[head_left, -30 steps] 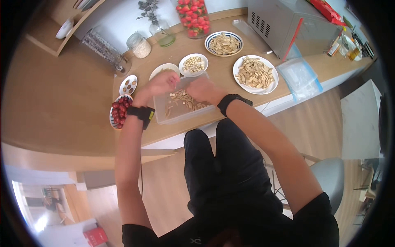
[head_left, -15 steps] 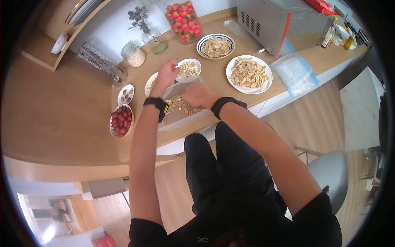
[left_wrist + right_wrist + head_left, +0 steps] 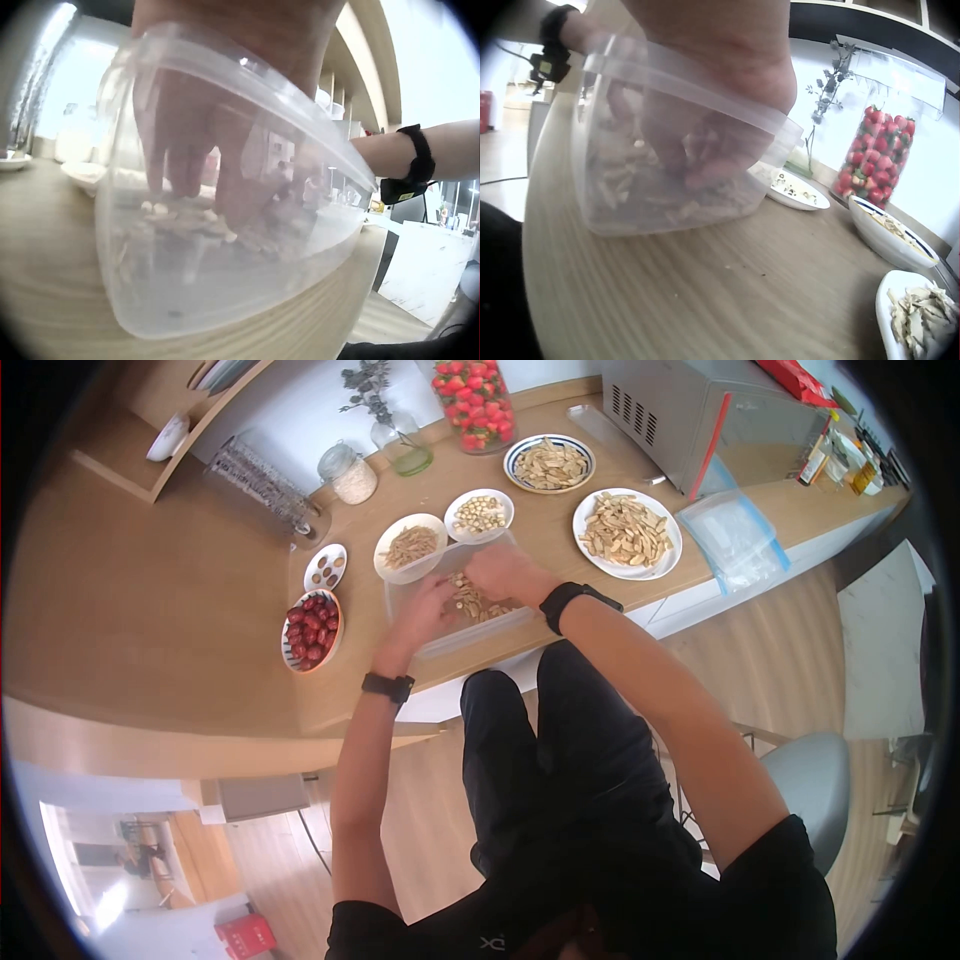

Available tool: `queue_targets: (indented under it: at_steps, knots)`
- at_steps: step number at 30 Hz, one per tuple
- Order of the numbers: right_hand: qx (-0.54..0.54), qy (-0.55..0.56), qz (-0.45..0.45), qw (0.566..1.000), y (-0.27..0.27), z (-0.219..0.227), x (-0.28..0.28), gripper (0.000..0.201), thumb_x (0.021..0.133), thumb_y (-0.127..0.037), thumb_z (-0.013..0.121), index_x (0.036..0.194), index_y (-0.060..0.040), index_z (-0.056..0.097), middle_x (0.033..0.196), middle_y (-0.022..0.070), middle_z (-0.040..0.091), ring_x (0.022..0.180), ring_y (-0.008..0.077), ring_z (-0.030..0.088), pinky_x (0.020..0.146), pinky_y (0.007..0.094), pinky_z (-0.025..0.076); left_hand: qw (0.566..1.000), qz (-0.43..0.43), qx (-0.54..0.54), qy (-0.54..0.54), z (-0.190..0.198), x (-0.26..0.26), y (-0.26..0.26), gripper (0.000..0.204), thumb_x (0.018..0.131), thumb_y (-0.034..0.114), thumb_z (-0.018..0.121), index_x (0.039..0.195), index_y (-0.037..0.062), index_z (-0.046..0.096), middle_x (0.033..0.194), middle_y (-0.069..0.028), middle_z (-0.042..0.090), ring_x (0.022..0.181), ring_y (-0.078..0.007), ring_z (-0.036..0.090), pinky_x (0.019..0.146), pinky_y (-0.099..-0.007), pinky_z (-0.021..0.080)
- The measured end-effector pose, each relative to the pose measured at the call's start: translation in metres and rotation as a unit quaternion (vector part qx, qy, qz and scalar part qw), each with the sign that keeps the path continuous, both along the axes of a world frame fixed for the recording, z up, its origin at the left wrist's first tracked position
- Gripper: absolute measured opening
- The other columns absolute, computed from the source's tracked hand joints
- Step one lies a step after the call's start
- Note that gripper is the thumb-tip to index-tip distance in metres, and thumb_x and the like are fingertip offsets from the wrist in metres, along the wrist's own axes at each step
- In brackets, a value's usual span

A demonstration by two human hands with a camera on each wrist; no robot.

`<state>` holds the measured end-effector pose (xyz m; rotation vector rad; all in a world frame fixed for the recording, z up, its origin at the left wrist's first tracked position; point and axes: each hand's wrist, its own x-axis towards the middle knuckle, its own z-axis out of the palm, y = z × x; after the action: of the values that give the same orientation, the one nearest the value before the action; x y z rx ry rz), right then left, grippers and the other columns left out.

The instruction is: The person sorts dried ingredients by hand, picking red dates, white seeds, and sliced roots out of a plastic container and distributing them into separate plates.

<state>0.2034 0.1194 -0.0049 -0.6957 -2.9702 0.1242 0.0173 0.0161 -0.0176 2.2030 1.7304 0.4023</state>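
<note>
A clear plastic box (image 3: 440, 643) stands at the counter's front edge, with pale dried slices and small round pieces (image 3: 470, 603) on its bottom. Both hands are inside it. The left hand (image 3: 425, 612) reaches over the left part, and in the left wrist view its fingers (image 3: 180, 169) point down at the pieces through the cloudy wall. At the box's back right is the right hand (image 3: 503, 573); in the right wrist view its fingers (image 3: 705, 169) bend low among the pieces. Whether either hand pinches a piece is blurred by the plastic.
Behind the box are a bowl of thin sticks (image 3: 410, 547) and a bowl of round pieces (image 3: 479, 516). Two plates of slices (image 3: 625, 533) (image 3: 549, 464) lie right. Red dates (image 3: 312, 631) and a small dish (image 3: 325, 568) stand left. A microwave (image 3: 665, 420) and strawberry jar (image 3: 470, 405) are behind.
The left hand has come down from beside the bowls behind the box and is now inside the box. The right hand has stayed in the box, and the head view has shifted slightly.
</note>
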Motion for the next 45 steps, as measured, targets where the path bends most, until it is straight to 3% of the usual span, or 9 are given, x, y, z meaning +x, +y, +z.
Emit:
queue_targets:
  at_steps: [5,10,14,16,20,26,29,38,45]
  knots:
    - [-0.032,-0.007,-0.003,0.999,0.004,0.003,-0.007,0.014,0.076,-0.013,0.066,0.087,-0.0064,0.073,0.085,0.0154,0.071,0.081,0.0327,0.069,0.071,0.0439,0.055,0.999,0.0,0.006,-0.037,-0.013,-0.003,0.001,0.051,0.078,0.005,0.072,0.126,0.0025,0.054,0.131,-0.0152,0.044,0.116,-0.0298,0.053,0.086,-0.0345,0.054]
    - [-0.2,0.299,0.007,0.933,0.041,0.012,-0.018,0.017,0.079,-0.015,0.063,0.094,-0.0098,0.07,0.085,0.017,0.069,0.082,0.0354,0.067,0.075,0.0442,0.053,0.998,0.004,-0.004,-0.062,-0.016,-0.004,0.001,0.054,0.078,0.005,0.072,0.128,0.0023,0.053,0.132,-0.016,0.042,0.116,-0.0309,0.053,0.09,-0.0348,0.053]
    - [-0.185,0.303,-0.094,0.93,0.081,0.02,-0.031,0.019,0.082,-0.016,0.06,0.096,-0.0085,0.069,0.088,0.0174,0.069,0.087,0.0357,0.066,0.078,0.0449,0.053,0.997,0.004,-0.015,-0.07,-0.017,-0.005,0.001,0.057,0.076,0.005,0.073,0.129,0.0021,0.053,0.132,-0.0161,0.042,0.118,-0.0315,0.051,0.094,-0.0349,0.05]
    - [-0.072,0.253,-0.129,0.956,0.096,0.019,-0.035,0.022,0.084,-0.016,0.063,0.104,-0.008,0.068,0.086,0.0168,0.07,0.079,0.034,0.068,0.073,0.0391,0.055,0.998,0.006,-0.013,-0.054,-0.014,-0.007,0.002,0.058,0.076,0.005,0.074,0.129,0.0019,0.053,0.132,-0.016,0.042,0.119,-0.0313,0.05,0.095,-0.035,0.05]
    - [-0.1,0.247,-0.18,0.947,0.076,0.017,-0.035,0.023,0.084,-0.014,0.062,0.105,-0.008,0.068,0.087,0.0178,0.07,0.078,0.034,0.067,0.072,0.04,0.054,0.995,0.01,-0.01,-0.094,-0.02,-0.006,0.001,0.059,0.074,0.007,0.076,0.128,0.0012,0.053,0.13,-0.0163,0.043,0.12,-0.0318,0.049,0.098,-0.0356,0.047]
    - [-0.093,0.224,0.077,0.967,0.021,0.012,-0.026,0.016,0.083,-0.01,0.061,0.099,-0.0077,0.064,0.087,0.0131,0.067,0.081,0.0342,0.065,0.071,0.0426,0.052,0.993,0.024,-0.017,-0.116,-0.019,-0.004,0.002,0.054,0.072,0.006,0.076,0.123,0.0017,0.056,0.125,-0.0155,0.047,0.118,-0.0326,0.049,0.1,-0.0368,0.046]
    - [-0.11,0.074,0.108,0.985,0.017,-0.005,-0.029,0.016,0.082,-0.009,0.062,0.098,-0.0076,0.062,0.095,0.0107,0.066,0.09,0.0336,0.064,0.076,0.0441,0.051,0.994,0.014,0.011,-0.104,-0.02,-0.005,0.004,0.047,0.071,0.004,0.076,0.113,0.0026,0.058,0.122,-0.0143,0.048,0.117,-0.032,0.05,0.1,-0.037,0.046]
    - [-0.085,0.075,0.085,0.99,0.012,-0.022,-0.031,0.02,0.082,-0.013,0.063,0.102,-0.0093,0.06,0.109,0.0131,0.06,0.099,0.0353,0.061,0.083,0.0475,0.05,0.995,0.027,0.025,-0.095,-0.021,-0.005,0.005,0.036,0.066,0.001,0.078,0.093,0.0035,0.054,0.112,-0.0121,0.05,0.109,-0.0319,0.052,0.092,-0.0377,0.048]
    - [-0.11,0.079,0.118,0.984,0.009,-0.016,-0.028,0.019,0.083,-0.016,0.061,0.1,-0.0087,0.059,0.098,0.0149,0.065,0.096,0.036,0.062,0.08,0.0478,0.05,0.995,0.023,0.037,-0.093,-0.026,-0.009,0.008,0.035,0.066,0.001,0.077,0.092,0.0039,0.054,0.108,-0.012,0.051,0.106,-0.031,0.053,0.089,-0.0374,0.048]
